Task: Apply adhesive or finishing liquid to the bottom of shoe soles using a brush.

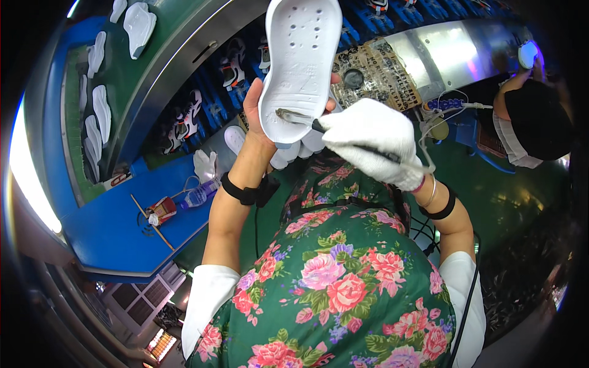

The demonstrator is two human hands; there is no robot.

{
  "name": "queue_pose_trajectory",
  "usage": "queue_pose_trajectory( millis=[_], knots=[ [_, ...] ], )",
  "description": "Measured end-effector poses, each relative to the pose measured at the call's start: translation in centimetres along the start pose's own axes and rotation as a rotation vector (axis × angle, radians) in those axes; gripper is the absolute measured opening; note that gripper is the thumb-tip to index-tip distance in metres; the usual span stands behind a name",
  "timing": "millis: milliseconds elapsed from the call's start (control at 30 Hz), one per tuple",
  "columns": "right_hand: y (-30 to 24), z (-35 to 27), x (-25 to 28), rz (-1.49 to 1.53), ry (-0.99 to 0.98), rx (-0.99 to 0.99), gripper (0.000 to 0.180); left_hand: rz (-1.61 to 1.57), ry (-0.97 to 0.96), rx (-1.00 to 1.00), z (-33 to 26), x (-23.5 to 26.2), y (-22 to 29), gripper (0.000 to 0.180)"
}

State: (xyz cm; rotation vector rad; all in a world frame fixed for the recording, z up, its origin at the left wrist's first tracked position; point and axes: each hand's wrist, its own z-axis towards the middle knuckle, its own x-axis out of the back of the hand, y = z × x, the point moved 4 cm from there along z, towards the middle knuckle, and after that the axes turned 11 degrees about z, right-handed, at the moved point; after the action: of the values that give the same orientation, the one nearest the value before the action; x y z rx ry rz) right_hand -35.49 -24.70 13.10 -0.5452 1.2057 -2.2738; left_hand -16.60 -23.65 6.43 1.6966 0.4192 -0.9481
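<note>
A white shoe sole with small holes near its toe end is held up in front of me. My left hand is bare and grips it from the left, the fingers wrapping underneath and showing at the far edge. A white knit glove covers my right hand, which is closed round the handle of a brush. The brush's bristles touch the inner face of the sole near the heel. Several more white soles lie below and beside the held one, partly hidden by my hands.
At the left, a blue table bears a plastic bottle, a red container, a stick and a white glove. Soles lie on a green belt. Shoes sit on blue racks. A round dark lid rests on taped cardboard. Another person is at right.
</note>
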Motion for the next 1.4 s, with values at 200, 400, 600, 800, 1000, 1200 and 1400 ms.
queue_pose_trajectory(
  millis=[200,400,600,800,1000,1200,1400],
  knots=[
    [-0.5,-1.5,-1.5,-0.130,-0.148,0.193,0.029,0.053,-0.089,0.033,0.7,0.0,0.3,0.106],
    [0.5,-0.9,0.0,0.319,0.000,-0.181,0.016,0.036,-0.155,0.027,1.0,-0.7,0.2,0.106],
    [0.0,-1.2,-1.7,0.233,-0.053,-0.142,0.014,-0.077,-0.100,0.001,1.3,-0.2,-0.2,0.098],
    [2.0,-0.8,-0.6,0.278,0.115,-0.253,0.012,-0.219,-0.033,-0.016,1.5,-0.5,-0.1,0.088],
    [2.5,-0.1,0.7,0.343,0.077,-0.412,0.017,-0.266,0.307,0.032,-0.7,0.5,-1.7,0.080],
    [2.5,4.3,4.4,-0.354,0.214,0.171,0.023,-0.287,0.158,0.068,-2.2,-0.6,-4.2,0.077],
    [0.2,3.5,1.8,0.160,0.010,-0.110,0.019,-0.231,0.366,-0.094,-2.7,-0.7,-1.6,0.085]
  ],
)
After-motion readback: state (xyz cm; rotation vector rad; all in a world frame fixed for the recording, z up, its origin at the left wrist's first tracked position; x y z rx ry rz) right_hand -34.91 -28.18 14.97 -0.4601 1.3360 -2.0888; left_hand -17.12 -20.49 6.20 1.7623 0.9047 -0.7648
